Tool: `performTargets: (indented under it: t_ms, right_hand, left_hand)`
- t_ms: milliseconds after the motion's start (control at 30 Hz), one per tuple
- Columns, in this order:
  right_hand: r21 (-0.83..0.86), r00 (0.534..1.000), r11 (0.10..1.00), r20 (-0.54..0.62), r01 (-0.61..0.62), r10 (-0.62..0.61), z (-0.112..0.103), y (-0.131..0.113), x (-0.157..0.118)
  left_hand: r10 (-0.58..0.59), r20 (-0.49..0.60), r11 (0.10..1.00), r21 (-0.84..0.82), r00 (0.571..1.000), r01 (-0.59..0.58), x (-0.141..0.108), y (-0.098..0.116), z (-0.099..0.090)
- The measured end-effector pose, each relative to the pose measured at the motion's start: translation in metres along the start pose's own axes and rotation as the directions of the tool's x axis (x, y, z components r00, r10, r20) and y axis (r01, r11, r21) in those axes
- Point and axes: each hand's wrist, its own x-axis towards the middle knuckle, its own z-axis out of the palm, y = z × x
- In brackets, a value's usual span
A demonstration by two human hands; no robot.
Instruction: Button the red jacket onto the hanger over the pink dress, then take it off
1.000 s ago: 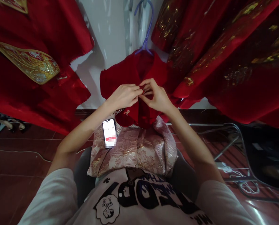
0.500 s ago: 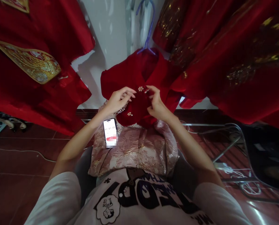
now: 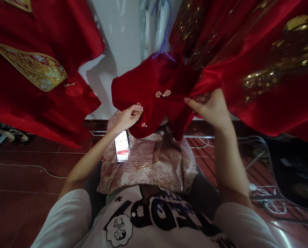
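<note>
Phone [image 3: 122,143] lies on brocade cloth [image 3: 143,165]; left hand [image 3: 128,117] curls at the red jacket [image 3: 135,82], its grip unclear to me. I'd keep tension gentle around the pearl flower clasp [image 3: 166,93]; right hand [image 3: 213,108] is half-closed beyond, hold likewise unclear.

Lighting is dim and uneven, its source out of view, with a soft shadow on the pale wall [image 3: 110,31] and glare on the floor tiles [image 3: 283,234]. The phone screen [image 3: 121,146] glows brightly, its lower corner pixelated. Wide-angle distortion stretches the edges, and the right hand [image 3: 208,105] looks slightly blurred.
</note>
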Motion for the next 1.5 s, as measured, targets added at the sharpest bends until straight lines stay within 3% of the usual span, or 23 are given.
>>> performTargets:
  t_ms: [100,200,267,333,467,533,700,833,1133,1500]
  right_hand:
    - [0.155,0.979,0.985,0.201,-0.075,0.043,0.015,-0.017,-0.02]
    - [0.227,0.915,0.953,0.391,-0.199,0.099,0.031,-0.021,-0.033]
    - [0.235,0.876,0.943,0.471,-0.238,0.104,0.04,-0.022,-0.036]
    - [0.242,0.865,0.948,0.498,-0.208,0.063,0.047,-0.028,-0.036]
    - [0.231,0.926,0.973,0.36,0.026,-0.111,0.063,-0.044,-0.034]
    - [0.18,0.935,0.979,0.32,0.1,-0.154,0.078,-0.045,-0.03]
    - [0.079,0.969,0.995,0.235,0.056,-0.073,0.126,-0.017,-0.008]
    - [0.152,0.97,0.988,0.239,0.012,-0.049,0.148,0.001,0.002]
    - [0.077,0.973,0.995,0.217,0.062,-0.078,0.146,0.001,0.001]
    - [0.03,0.98,0.994,0.17,0.102,-0.106,0.158,0.0,-0.004]
  left_hand:
    - [0.0,-0.037,1.0,-0.007,0.999,0.0,-0.001,0.0,-0.002]
    - [-0.006,-0.018,1.0,-0.009,1.0,0.006,-0.002,-0.001,-0.004]
    - [-0.012,-0.008,1.0,-0.006,1.0,0.012,-0.003,0.0,-0.003]
    - [-0.017,-0.004,1.0,-0.01,1.0,0.017,-0.003,0.002,-0.002]
    - [-0.025,-0.046,0.999,-0.048,0.999,0.022,0.0,0.004,0.002]
    - [-0.017,-0.074,0.998,-0.064,0.997,0.013,0.002,0.003,0.003]
    - [-0.005,-0.101,0.998,-0.065,0.995,-0.002,0.002,0.001,0.002]
    - [-0.006,-0.136,0.997,-0.081,0.991,-0.005,0.0,-0.001,0.002]
    - [-0.044,-0.176,0.991,-0.136,0.983,0.021,-0.002,0.003,0.006]
    - [0.03,-0.221,0.998,0.052,0.975,-0.019,-0.001,0.005,-0.003]
